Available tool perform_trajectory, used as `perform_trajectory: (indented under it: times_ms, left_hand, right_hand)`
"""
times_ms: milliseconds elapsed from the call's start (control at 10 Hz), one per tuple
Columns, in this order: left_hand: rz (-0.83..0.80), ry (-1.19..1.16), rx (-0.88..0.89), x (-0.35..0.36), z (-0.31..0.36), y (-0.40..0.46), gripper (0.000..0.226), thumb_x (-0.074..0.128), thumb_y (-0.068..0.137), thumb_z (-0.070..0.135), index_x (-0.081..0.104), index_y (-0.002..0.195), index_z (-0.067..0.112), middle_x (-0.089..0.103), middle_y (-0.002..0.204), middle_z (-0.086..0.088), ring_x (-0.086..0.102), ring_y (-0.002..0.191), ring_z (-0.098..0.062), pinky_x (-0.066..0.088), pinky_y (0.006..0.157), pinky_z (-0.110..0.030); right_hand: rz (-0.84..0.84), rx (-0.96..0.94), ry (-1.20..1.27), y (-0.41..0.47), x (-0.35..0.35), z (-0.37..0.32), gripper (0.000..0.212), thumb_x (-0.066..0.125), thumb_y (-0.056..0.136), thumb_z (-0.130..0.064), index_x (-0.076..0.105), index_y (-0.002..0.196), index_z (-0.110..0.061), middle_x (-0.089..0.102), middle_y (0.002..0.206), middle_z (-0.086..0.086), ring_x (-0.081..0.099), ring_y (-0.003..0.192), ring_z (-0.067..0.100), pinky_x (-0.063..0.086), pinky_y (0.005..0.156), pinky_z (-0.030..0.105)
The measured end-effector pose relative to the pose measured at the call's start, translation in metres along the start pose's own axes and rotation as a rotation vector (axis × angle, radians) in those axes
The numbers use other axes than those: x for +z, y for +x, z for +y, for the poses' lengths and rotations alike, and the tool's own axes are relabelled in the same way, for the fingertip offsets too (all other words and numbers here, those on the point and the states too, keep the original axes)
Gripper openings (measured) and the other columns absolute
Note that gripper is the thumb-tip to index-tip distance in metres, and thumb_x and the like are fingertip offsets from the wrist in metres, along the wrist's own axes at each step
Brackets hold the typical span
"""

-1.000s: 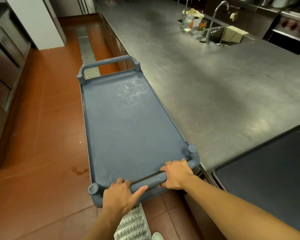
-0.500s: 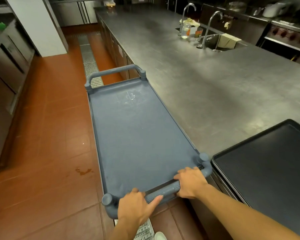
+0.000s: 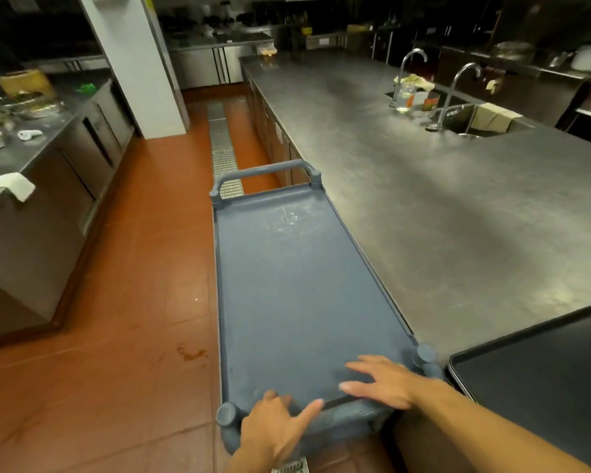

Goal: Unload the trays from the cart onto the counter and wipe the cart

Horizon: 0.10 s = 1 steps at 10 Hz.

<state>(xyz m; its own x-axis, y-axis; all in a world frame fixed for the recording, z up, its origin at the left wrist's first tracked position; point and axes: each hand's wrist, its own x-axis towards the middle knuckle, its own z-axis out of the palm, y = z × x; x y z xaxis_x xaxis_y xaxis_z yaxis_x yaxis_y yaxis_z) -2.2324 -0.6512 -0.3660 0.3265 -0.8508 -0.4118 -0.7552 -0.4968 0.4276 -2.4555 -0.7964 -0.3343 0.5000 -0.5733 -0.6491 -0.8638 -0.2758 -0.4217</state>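
Note:
The blue-grey cart (image 3: 297, 295) stands alongside the steel counter (image 3: 440, 213), its top shelf bare with faint scratch marks at the far end. A black tray (image 3: 543, 377) lies on the counter at the near right. My left hand (image 3: 275, 428) rests over the cart's near handle, fingers loosening, thumb out. My right hand (image 3: 384, 380) hovers with spread fingers over the near right corner of the shelf, off the handle.
A sink with two taps (image 3: 458, 97) and jars sits far right on the counter. A second counter (image 3: 24, 158) at left carries dishes and a white cloth (image 3: 12, 186). A floor drain grate (image 3: 224, 155) runs ahead along the red tiles.
Both hands were gripping the near handle; now the right hand has lifted off with fingers spread and the left has loosened. My view has risen and shows more of the kitchen.

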Motion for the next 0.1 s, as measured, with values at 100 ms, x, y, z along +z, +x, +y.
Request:
perform_trajectory:
  times_ms: [100]
  left_hand:
    - [0.079, -0.239, -0.05, -0.0183, -0.0214, 0.0192, 0.103, 0.029, 0.07, 0.104, 0.074, 0.116, 0.024, 0.067, 0.121, 0.002, 0.063, 0.12, -0.018, 0.045, 0.108, -0.037]
  right_hand:
    - [0.093, 0.014, 0.145, 0.0128, -0.017, -0.0139, 0.108, 0.029, 0.076, -0.097, 0.029, 0.162, -0.031, 0.018, 0.171, -0.003, 0.01, 0.159, 0.015, 0.007, 0.129, 0.044]
